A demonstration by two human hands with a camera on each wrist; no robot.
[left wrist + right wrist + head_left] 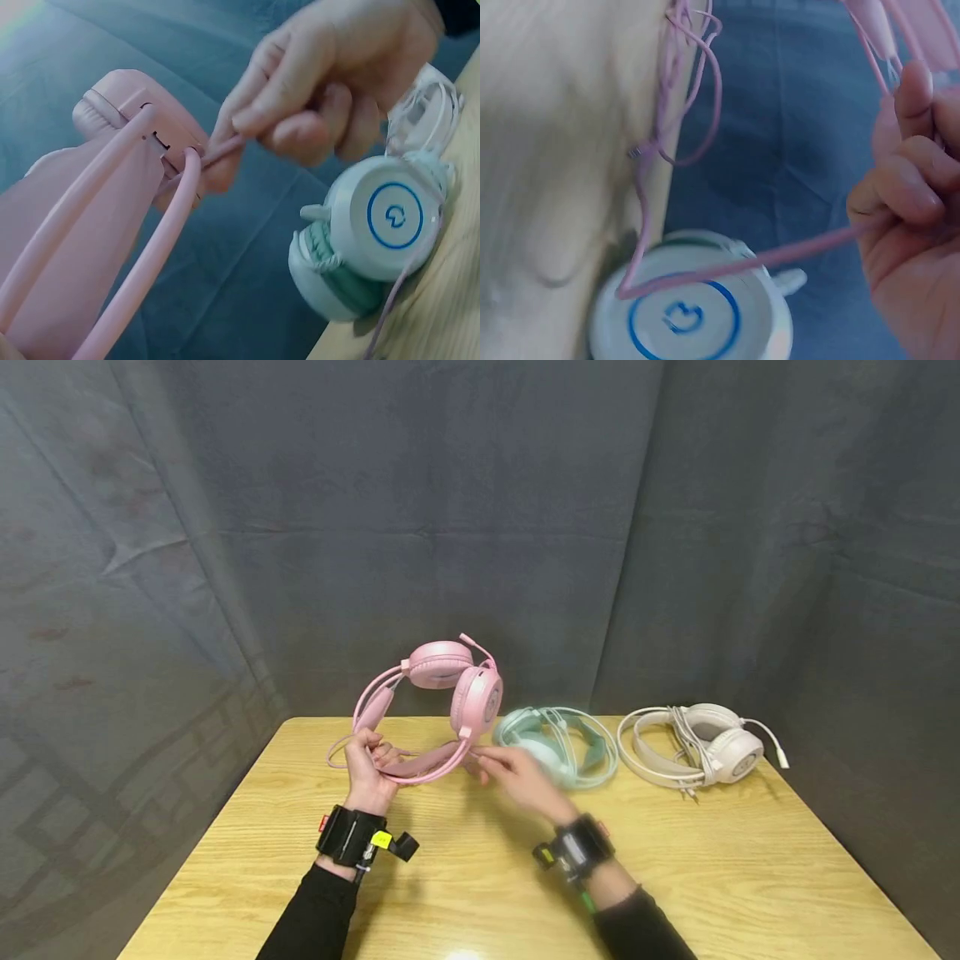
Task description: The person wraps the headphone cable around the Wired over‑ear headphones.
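My left hand (pixel 369 772) grips the headband of a pink headset (pixel 441 666), holding it raised over the table with its ear cups up and away from me. The microphone boom sticks up beside the far cups. With thumb and fingers, my right hand (pixel 521 781) pinches the headset's pink cable (pixel 795 249) close by the band and near ear cup. From these fingers the cable runs down across a mint-green headset (pixel 375 225). More pink cable lies in loose loops (pixel 716 101) toward the table edge in the right wrist view.
The mint-green headset lies on the wooden table (pixel 465 877) just beyond my right hand. Farther right rests a white headset (pixel 735 756), its cord bundled around the band and its microphone pointing outward. Grey cloth (pixel 420 527) hangs behind the table.
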